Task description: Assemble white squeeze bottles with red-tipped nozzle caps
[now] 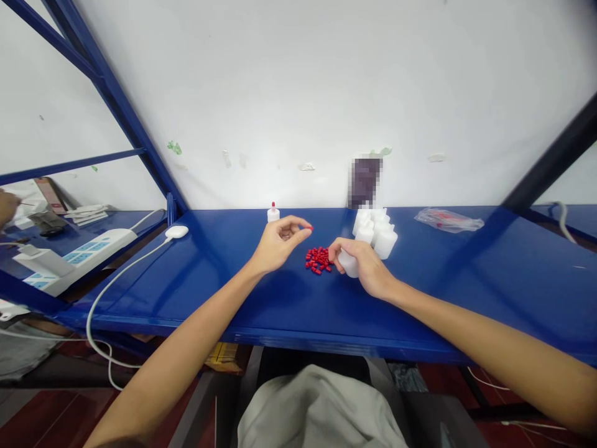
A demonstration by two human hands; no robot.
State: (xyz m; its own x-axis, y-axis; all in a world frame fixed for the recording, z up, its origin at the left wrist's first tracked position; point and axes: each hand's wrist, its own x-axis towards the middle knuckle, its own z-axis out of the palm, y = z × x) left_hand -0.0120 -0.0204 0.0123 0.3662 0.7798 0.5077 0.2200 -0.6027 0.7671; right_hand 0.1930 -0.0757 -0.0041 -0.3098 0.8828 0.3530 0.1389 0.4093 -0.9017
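Note:
Between the thumb and fingertips of my left hand (283,241) is a small red cap (310,228), held above the blue table. My right hand (362,262) is wrapped round a white plastic bottle (347,264), whose top is hidden by the fingers. A pile of loose red caps (319,260) lies between the two hands, just left of the bottle. Behind my left hand stands a white bottle with a red tip (273,213). Several white bottles (385,241) stand in a group beyond my right hand.
A clear plastic bag (448,219) with something red inside lies at the back right. On the left are a white puck-shaped device (176,232) with a cable and a white power strip (88,255). Blue rack posts (124,106) rise at the left. Another person's hand (7,206) shows at the far left.

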